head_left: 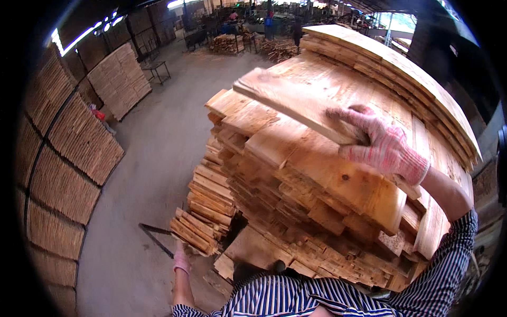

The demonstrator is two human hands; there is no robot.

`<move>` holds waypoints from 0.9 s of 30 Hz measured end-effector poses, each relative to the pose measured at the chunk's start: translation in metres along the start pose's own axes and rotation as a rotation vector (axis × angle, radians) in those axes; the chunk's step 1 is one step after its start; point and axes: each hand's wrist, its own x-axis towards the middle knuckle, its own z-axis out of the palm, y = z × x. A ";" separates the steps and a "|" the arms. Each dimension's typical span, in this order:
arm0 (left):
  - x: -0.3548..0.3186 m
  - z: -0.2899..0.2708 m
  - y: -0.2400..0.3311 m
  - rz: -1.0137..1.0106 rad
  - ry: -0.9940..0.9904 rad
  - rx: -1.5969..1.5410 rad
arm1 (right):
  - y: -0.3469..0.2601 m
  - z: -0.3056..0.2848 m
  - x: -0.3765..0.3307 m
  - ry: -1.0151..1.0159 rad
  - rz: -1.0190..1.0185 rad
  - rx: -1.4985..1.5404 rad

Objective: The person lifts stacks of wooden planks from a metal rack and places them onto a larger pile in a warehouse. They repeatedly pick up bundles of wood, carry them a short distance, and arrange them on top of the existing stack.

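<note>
My right hand (388, 145), in a pink and white knit glove, is closed on one end of a wooden board (296, 105). The board tilts over the top of a large stack of planks (338, 174), its far end pointing to the upper left. Low on the left, my left hand (181, 260), also gloved, reaches down beside a smaller pile of short wood pieces (194, 232). A dark angled metal bar (156, 238) is close to that hand. Its fingers are too small and partly hidden to show whether they grip anything.
Tall strapped stacks of boards (68, 158) line the left side. Another board stack (119, 79) leans beyond them, near a small metal table (157, 68). Several thicker boards (391, 79) lie along the large stack's far right edge. Concrete floor (153, 153) runs between the stacks.
</note>
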 end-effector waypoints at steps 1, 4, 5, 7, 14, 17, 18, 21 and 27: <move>0.006 -0.004 -0.018 -0.095 0.064 0.077 | -0.009 0.001 0.006 -0.003 0.014 0.002; 0.003 -0.076 -0.087 -0.129 0.104 0.171 | -0.032 0.017 0.038 0.068 -0.008 0.065; 0.005 -0.109 -0.118 -0.134 0.144 0.071 | -0.038 0.021 0.058 0.045 -0.078 0.140; 0.007 -0.161 -0.178 -0.160 0.252 -0.216 | -0.034 0.046 0.085 0.012 -0.029 0.047; -0.024 -0.172 -0.175 -0.353 0.261 -0.187 | -0.031 0.075 0.078 -0.036 0.024 -0.407; -0.034 -0.175 -0.171 -0.430 0.343 -0.197 | -0.032 0.074 0.077 -0.003 -0.048 -0.717; -0.030 -0.183 -0.172 -0.452 0.359 -0.199 | -0.035 0.073 0.076 0.020 -0.107 -0.774; -0.024 -0.216 -0.186 -0.498 0.338 -0.210 | -0.054 0.079 0.068 0.128 -0.109 -0.965; 0.013 -0.224 -0.186 -0.501 0.365 -0.186 | -0.144 0.122 0.038 0.155 -0.186 -0.705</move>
